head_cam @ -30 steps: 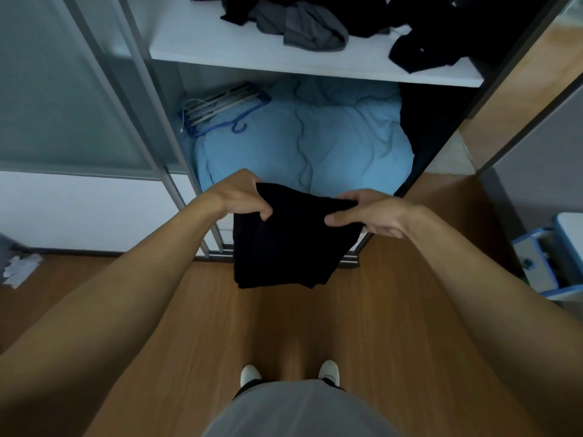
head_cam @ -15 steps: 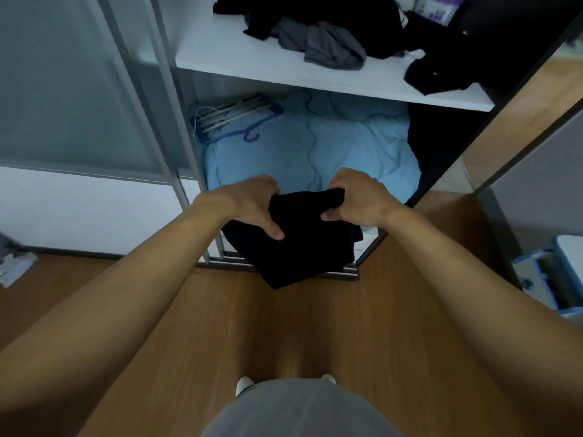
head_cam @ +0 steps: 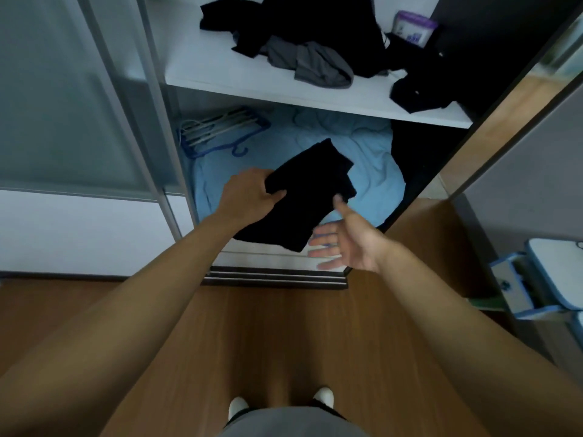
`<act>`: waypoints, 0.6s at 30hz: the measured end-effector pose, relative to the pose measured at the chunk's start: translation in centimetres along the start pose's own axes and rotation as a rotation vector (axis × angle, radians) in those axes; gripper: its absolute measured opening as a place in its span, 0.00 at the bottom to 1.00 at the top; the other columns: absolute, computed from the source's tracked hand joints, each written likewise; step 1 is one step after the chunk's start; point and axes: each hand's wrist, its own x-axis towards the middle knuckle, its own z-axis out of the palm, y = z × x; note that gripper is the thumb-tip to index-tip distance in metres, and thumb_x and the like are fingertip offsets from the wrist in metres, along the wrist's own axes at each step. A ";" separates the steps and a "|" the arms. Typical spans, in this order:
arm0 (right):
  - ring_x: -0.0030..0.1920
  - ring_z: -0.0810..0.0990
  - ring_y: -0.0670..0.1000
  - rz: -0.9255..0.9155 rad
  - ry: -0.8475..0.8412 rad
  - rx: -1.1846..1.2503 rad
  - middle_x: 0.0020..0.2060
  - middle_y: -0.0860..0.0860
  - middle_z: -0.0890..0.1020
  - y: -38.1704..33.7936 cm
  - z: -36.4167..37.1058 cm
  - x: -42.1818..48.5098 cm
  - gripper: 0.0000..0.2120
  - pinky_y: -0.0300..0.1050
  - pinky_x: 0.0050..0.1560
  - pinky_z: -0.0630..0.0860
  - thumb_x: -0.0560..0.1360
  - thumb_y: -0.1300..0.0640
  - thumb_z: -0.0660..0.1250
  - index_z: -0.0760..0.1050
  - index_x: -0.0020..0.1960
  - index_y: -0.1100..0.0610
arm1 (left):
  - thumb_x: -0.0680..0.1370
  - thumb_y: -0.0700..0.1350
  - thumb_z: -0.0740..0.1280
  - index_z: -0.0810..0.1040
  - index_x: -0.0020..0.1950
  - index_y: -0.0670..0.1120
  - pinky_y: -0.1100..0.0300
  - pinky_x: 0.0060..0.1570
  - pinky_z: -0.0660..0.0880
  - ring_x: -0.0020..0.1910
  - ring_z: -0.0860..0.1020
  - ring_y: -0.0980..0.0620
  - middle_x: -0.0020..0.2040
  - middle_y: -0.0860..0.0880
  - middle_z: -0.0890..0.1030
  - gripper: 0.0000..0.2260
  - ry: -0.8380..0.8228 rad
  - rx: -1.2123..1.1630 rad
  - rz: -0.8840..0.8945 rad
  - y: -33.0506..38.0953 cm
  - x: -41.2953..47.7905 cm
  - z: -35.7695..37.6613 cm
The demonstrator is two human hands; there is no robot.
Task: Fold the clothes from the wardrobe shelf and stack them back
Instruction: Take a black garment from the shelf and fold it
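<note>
A folded black garment (head_cam: 307,193) hangs in the air in front of the lower wardrobe compartment. My left hand (head_cam: 249,195) grips its left edge, thumb on top. My right hand (head_cam: 342,244) is palm up with straight fingers just under the garment's lower right corner, thumb tip near the cloth. On the white wardrobe shelf (head_cam: 220,75) above lie a heap of black clothes (head_cam: 315,23), a crumpled grey garment (head_cam: 315,63) and another black piece (head_cam: 419,89) at the right end.
A light blue duvet (head_cam: 372,171) fills the lower compartment, with several hangers (head_cam: 217,130) on its left. A purple-lidded tub (head_cam: 415,28) stands at the shelf's back. Frosted sliding door (head_cam: 63,105) at left, blue-white drawer unit (head_cam: 542,275) at right, wooden floor (head_cam: 284,335) below.
My right hand has let go of the black garment and dropped open below it. My left hand has lifted the folded garment up and forward toward the wardrobe.
</note>
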 end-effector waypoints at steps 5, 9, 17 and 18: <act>0.70 0.66 0.75 -0.209 -0.321 0.823 0.73 0.71 0.65 -6.9 -0.3 -0.8 0.53 0.77 0.64 0.67 0.67 0.25 0.64 0.56 0.79 0.59 | 0.78 0.49 0.71 0.83 0.61 0.49 0.58 0.45 0.71 0.53 0.82 0.45 0.51 0.46 0.86 0.13 0.066 0.014 0.208 1.6 1.0 -1.6; 0.47 0.86 0.60 -0.429 -0.099 0.559 0.50 0.61 0.85 -10.9 0.8 -2.9 0.19 0.56 0.45 0.83 0.77 0.48 0.66 0.82 0.55 0.63 | 0.77 0.37 0.69 0.73 0.73 0.52 0.54 0.70 0.68 0.71 0.73 0.51 0.71 0.51 0.75 0.25 -0.007 0.058 0.431 3.9 3.0 -3.7; 0.61 0.81 0.61 -0.659 0.033 0.453 0.60 0.61 0.82 -17.7 1.3 -2.3 0.22 0.57 0.61 0.79 0.74 0.59 0.60 0.78 0.65 0.64 | 0.78 0.43 0.65 0.66 0.77 0.47 0.39 0.78 0.48 0.80 0.55 0.50 0.80 0.49 0.60 0.27 -0.098 -0.084 0.559 5.0 9.0 -7.4; 0.61 0.82 0.61 -0.670 0.046 0.446 0.60 0.60 0.83 -18.8 1.5 -1.5 0.21 0.56 0.60 0.79 0.73 0.59 0.61 0.78 0.64 0.64 | 0.80 0.45 0.65 0.66 0.77 0.48 0.39 0.78 0.49 0.80 0.55 0.50 0.80 0.50 0.60 0.25 -0.039 -0.071 0.543 4.7 10.0 -7.5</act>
